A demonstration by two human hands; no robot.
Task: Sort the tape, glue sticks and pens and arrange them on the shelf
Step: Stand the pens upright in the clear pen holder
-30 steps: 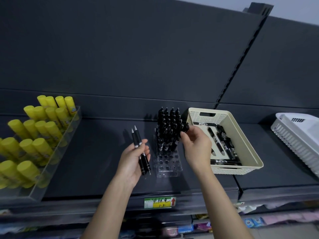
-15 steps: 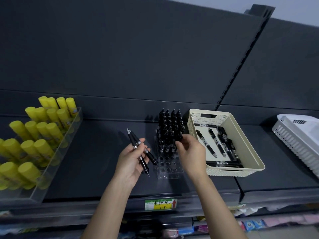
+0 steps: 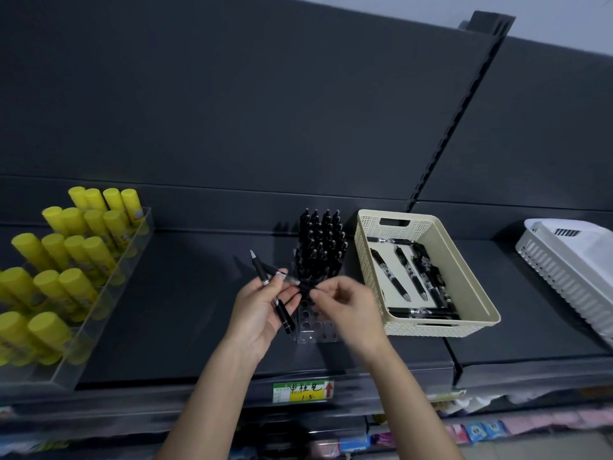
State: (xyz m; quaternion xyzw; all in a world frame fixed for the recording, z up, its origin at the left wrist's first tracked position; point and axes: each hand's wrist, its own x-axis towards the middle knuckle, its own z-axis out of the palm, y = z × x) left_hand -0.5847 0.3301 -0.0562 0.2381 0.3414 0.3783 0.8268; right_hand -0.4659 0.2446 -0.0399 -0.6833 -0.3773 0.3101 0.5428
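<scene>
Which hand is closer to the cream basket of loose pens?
Right. The right hand sits just left of the cream basket, beside its left wall; the left hand, gripping two pens, is farther left, beyond the clear pen rack.

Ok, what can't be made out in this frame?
Head view only:
- Right hand: motion blur hides whether its fingertips pinch the pen jutting from the left hand.
- Clear pen holder: both hands cover its front rows, so free holes cannot be counted.
- Glue sticks: cut off by the left edge.
- White basket: cut off by the right edge.
- Price label: writing too small.
</scene>
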